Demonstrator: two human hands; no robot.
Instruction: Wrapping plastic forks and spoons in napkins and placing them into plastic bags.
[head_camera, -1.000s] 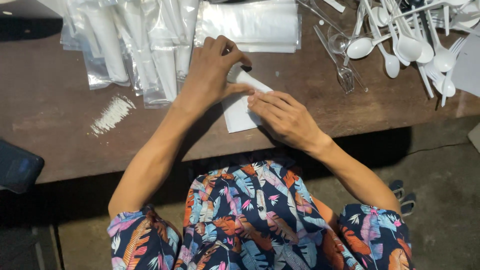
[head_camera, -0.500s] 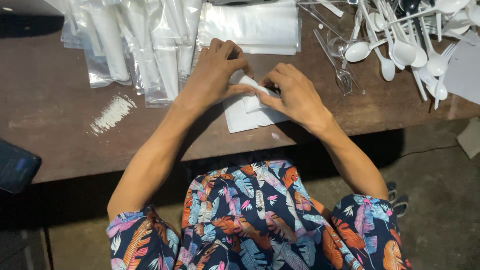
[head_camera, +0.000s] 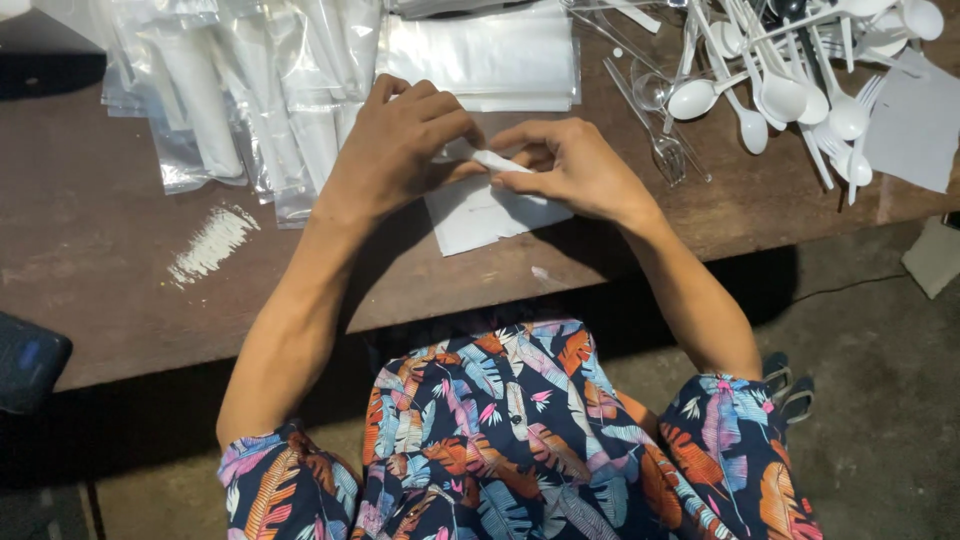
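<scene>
Near the counter (head_camera: 120, 290) edge, a white paper napkin (head_camera: 490, 205) lies flat, its far edge rolled up. The left hand (head_camera: 395, 150) and right hand (head_camera: 575, 165) pinch that roll between fingers and thumbs. It looks light, soft and easily torn, best held at the rolled ends. Beyond lie clear plastic bags (head_camera: 250, 90) and white plastic spoons (head_camera: 790, 80).

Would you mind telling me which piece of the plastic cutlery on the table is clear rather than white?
The clear plastic fork, lying nearest the right hand at the left edge of the cutlery pile. The spoons beside it are opaque white.
</scene>
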